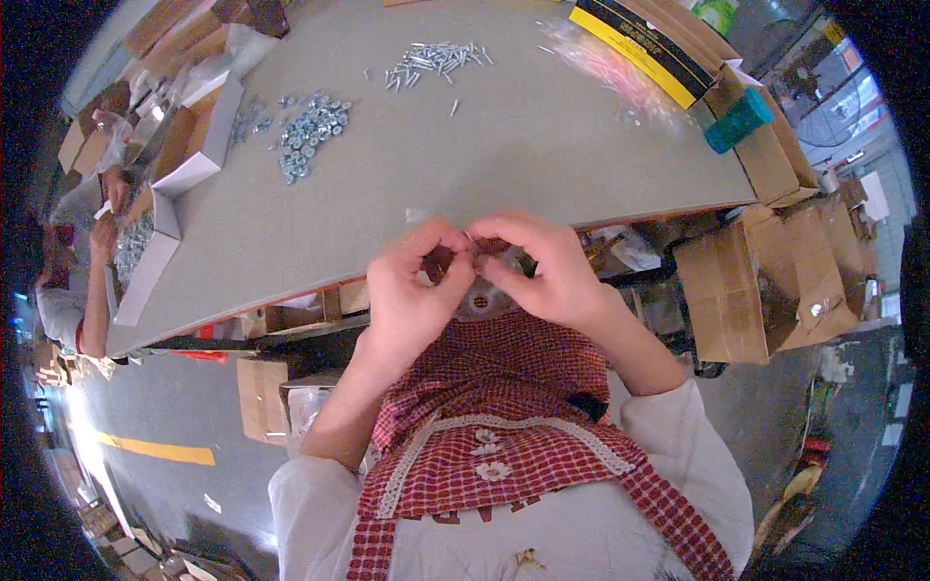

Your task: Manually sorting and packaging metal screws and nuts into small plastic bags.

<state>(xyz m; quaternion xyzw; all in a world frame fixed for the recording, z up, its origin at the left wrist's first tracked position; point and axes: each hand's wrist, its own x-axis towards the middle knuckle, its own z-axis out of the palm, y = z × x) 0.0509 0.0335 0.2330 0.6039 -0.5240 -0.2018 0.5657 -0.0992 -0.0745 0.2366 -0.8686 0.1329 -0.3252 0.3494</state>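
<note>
My left hand (417, 286) and my right hand (547, 266) meet just in front of the table's near edge, above my lap. Both are closed in a pinch, fingertips almost touching. A small glint shows between them, but the tiny piece they hold is mostly hidden by the fingers. Past the hands, on the grey table (387, 165), lies a loose pile of silver screws (441, 60), with a single screw (454, 107) apart from it. To its left is a heap of round, silver washer-like pieces (312, 131). Under my fingers a transparent plastic bag (480, 308) partly shows.
At the far right are pinkish transparent bags (620, 82), a black and yellow box (639, 48) and a teal roll (739, 121). Open cartons (765, 281) stand at the right below the table. Along the left edge are white trays (199, 145) and a co-worker's arm (97, 281).
</note>
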